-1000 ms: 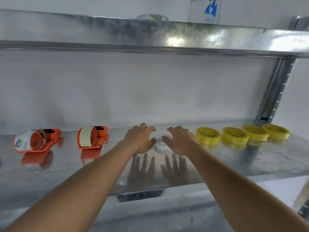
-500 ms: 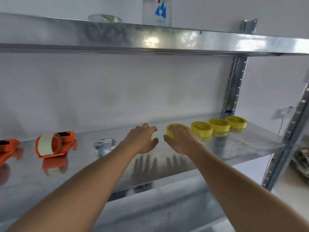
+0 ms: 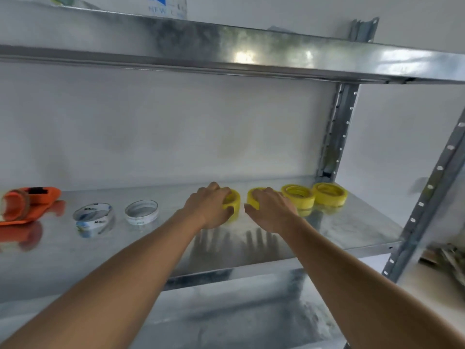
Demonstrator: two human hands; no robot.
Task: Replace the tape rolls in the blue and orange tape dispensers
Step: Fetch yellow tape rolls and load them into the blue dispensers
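Several yellow tape rolls lie in a row at the right of the metal shelf. My left hand grips the leftmost yellow roll, which stands tilted on its edge. The fingers of my right hand curl over the second yellow roll, which is mostly hidden under them. Two more yellow rolls lie flat further right. An orange tape dispenser with a roll in it lies at the far left. No blue dispenser is in view.
Two thin white printed tape rings lie on the shelf between the dispenser and my hands. An upper shelf hangs overhead. Perforated steel uprights stand at the right.
My view and both hands have moved right, from the white ring to the yellow rolls. My left hand has taken hold of one roll and tipped it up; my right hand has stayed on the second one.
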